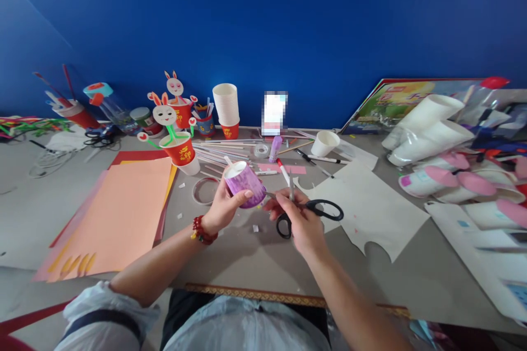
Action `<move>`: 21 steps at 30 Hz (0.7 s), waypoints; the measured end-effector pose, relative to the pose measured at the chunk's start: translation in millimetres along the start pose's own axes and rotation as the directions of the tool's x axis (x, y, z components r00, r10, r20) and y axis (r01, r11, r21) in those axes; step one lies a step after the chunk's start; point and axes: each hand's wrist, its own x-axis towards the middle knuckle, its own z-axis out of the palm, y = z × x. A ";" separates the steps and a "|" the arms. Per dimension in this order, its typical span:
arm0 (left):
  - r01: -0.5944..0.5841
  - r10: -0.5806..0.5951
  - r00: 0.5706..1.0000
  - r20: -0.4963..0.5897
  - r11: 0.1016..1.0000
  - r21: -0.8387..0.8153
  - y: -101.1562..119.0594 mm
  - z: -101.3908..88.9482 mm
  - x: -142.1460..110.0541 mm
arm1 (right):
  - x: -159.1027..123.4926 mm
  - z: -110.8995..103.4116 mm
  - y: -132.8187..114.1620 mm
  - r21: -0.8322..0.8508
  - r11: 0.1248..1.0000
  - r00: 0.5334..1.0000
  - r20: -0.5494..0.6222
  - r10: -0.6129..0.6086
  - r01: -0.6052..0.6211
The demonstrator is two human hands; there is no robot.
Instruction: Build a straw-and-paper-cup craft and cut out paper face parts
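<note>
My left hand [228, 201] is wrapped round a purple-painted paper cup [246, 185], held tilted above the table with its white round end up. In my right hand [302, 219] is a pair of scissors [325, 209] with black handles. Its blades are spread; one points left at the cup's lower rim, the other points up. Whether that blade touches the cup I cannot tell. Beyond the hands lie a purple glue stick [275, 149] and a red-capped marker [283, 171]. A roll of clear tape [206, 191] rests left of the cup.
Coloured paper sheets [123, 197] lie at left, a cut white sheet [374, 214] at right. Behind stand rabbit-decorated red cups [180, 151], stacked paper cups [226, 107] and a pixelated upright screen [274, 112]. More white cups [428, 126] crowd the right.
</note>
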 end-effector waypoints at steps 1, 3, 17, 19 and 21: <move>0.003 -0.003 1.000 0.004 1.000 -0.007 1.5 0.7 -0.3 | -1.2 0.0 -0.9 -0.042 0.999 1.000 0.004 -0.029 0.029; 0.014 -0.013 0.999 0.048 1.000 -0.025 6.0 2.8 -0.6 | -3.1 -0.4 -4.2 -0.134 0.986 0.995 0.021 -0.099 0.101; 0.256 -0.243 0.963 0.118 0.961 -0.106 15.3 1.3 1.6 | 1.1 -6.7 -18.9 -0.332 0.789 0.855 0.222 -0.468 0.518; 0.306 -0.290 0.945 0.153 0.947 -0.093 15.9 -2.6 3.7 | 2.1 -9.0 -20.4 -0.356 0.769 0.846 0.270 -0.459 0.531; 0.372 -0.352 0.916 0.191 0.925 -0.078 17.1 -6.8 6.1 | 3.2 -11.5 -20.9 -0.368 0.754 0.836 0.315 -0.449 0.543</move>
